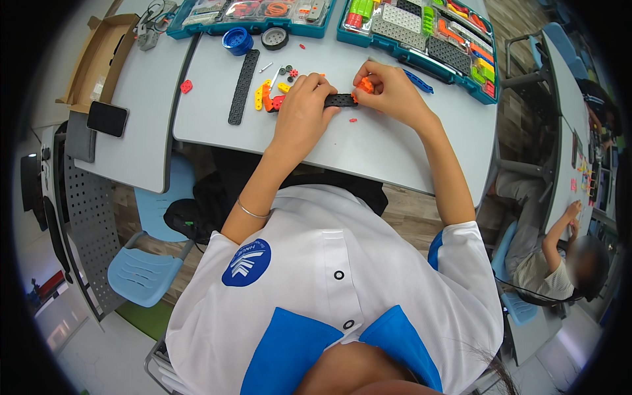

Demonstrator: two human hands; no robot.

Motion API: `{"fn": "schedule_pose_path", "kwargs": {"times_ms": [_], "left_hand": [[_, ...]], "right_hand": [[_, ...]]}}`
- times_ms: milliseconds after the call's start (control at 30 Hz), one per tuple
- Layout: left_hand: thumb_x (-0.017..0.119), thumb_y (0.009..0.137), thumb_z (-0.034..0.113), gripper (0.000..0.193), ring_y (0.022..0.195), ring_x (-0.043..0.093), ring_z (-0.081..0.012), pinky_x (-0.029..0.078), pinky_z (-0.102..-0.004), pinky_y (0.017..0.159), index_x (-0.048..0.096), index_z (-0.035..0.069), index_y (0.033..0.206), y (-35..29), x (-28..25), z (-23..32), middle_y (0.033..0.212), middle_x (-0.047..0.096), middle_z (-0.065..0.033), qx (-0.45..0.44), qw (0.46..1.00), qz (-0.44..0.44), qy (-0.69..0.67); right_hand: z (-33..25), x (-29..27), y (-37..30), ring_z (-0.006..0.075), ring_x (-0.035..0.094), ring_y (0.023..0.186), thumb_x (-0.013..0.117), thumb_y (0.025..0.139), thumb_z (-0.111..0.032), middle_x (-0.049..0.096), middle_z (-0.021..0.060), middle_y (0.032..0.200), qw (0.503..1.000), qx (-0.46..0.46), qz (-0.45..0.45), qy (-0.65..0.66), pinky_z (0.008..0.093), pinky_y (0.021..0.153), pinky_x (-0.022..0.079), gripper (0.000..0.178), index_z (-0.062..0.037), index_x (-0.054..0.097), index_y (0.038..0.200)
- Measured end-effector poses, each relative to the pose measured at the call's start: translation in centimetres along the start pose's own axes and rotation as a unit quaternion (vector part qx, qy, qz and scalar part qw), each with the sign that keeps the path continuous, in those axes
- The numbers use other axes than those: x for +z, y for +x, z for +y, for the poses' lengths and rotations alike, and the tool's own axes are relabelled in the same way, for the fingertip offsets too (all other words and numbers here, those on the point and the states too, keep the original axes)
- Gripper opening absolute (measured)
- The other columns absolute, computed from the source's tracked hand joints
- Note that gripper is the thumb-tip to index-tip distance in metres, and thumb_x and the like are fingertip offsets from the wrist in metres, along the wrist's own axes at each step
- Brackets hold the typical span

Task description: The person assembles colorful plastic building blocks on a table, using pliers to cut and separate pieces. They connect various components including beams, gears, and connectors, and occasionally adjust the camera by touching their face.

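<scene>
My left hand [304, 108] is closed over a short black perforated building strip [340, 101], pressing it near the table top. At the strip's right end, my right hand [390, 92] pinches an orange building piece [366, 85] between thumb and fingers. The orange piece meets the strip there; whether it is fastened cannot be made out. Just left of my left hand lie yellow perforated pieces [259, 99], an orange piece [266, 97] and a red piece [278, 103], partly covered by the hand. A small red connector [353, 120] rests below the strip.
A long black perforated plate [244, 87] lies to the left, with a blue wheel rim [237, 41] and a grey-black wheel [274, 38] beyond it. Teal parts cases [421, 56] line the far edge. A phone [107, 119] and cardboard box [99, 59] sit on the left table.
</scene>
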State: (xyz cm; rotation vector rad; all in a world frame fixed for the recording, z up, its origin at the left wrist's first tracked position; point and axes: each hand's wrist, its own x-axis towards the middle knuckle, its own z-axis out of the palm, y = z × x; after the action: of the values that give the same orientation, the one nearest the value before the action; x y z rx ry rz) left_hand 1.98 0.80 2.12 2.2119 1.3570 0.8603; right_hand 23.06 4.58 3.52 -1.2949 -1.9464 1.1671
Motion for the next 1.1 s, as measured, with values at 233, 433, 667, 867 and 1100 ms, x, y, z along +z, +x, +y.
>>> {"fn": "schedule_pose_path", "kwargs": {"times_ms": [233, 433, 667, 867, 1100], "left_hand": [[0.083, 0.073, 0.013, 0.032, 0.102, 0.059, -0.0274, 0.049, -0.0394, 0.089, 0.073, 0.001, 0.1, 0.2, 0.5, 0.5, 0.102, 0.061, -0.0087, -0.004, 1.0, -0.015, -0.021], [0.08, 0.077, 0.013, 0.03, 0.101, 0.06, -0.0253, 0.049, -0.0374, 0.087, 0.072, 0.0, 0.102, 0.1, 0.4, 0.4, 0.101, 0.063, -0.0068, 0.012, 1.0, -0.014, -0.005], [0.079, 0.076, 0.011, 0.027, 0.1, 0.06, -0.0251, 0.05, -0.0375, 0.086, 0.072, -0.001, 0.1, 0.0, 0.7, 0.4, 0.098, 0.061, -0.007, 0.025, 1.0, 0.001, 0.003], [0.078, 0.076, 0.009, 0.025, 0.1, 0.059, -0.0269, 0.05, -0.0384, 0.085, 0.071, -0.001, 0.098, 0.0, 1.0, 0.1, 0.099, 0.061, -0.0075, 0.035, 0.999, 0.005, 0.014], [0.078, 0.077, 0.008, 0.025, 0.101, 0.059, -0.0277, 0.05, -0.0395, 0.086, 0.07, -0.001, 0.099, -0.2, 1.1, 0.3, 0.099, 0.061, -0.0078, 0.041, 0.999, 0.01, 0.021]], "right_hand": [[-1.3, 0.4, -0.5, 0.0232, 0.061, 0.059, 0.07, 0.079, -0.009, 0.063, 0.0131, 0.065, 0.997, 0.025, 0.004, -0.068, 0.0323, 0.058, 0.047, 0.017, 0.0018, 0.062, 0.089], [-1.0, 1.6, -1.0, 0.0374, 0.067, 0.068, 0.067, 0.082, -0.007, 0.066, 0.0199, 0.071, 0.986, -0.054, 0.053, -0.149, 0.0428, 0.063, 0.052, 0.017, 0.0009, 0.059, 0.094], [-1.9, 4.0, -1.6, 0.0409, 0.069, 0.071, 0.068, 0.081, -0.004, 0.068, 0.0232, 0.076, 0.953, -0.016, 0.079, -0.292, 0.0461, 0.063, 0.055, 0.023, 0.0023, 0.052, 0.096], [-1.9, 5.0, -1.9, 0.039, 0.07, 0.072, 0.07, 0.077, 0.0, 0.069, 0.0226, 0.083, 0.94, -0.006, 0.091, -0.329, 0.0444, 0.06, 0.055, 0.027, 0.001, 0.051, 0.096], [-1.3, 5.6, -2.4, 0.0387, 0.07, 0.071, 0.069, 0.081, -0.001, 0.069, 0.0224, 0.081, 0.94, -0.042, 0.15, -0.304, 0.0444, 0.061, 0.056, 0.028, 0.0013, 0.05, 0.102]]}}
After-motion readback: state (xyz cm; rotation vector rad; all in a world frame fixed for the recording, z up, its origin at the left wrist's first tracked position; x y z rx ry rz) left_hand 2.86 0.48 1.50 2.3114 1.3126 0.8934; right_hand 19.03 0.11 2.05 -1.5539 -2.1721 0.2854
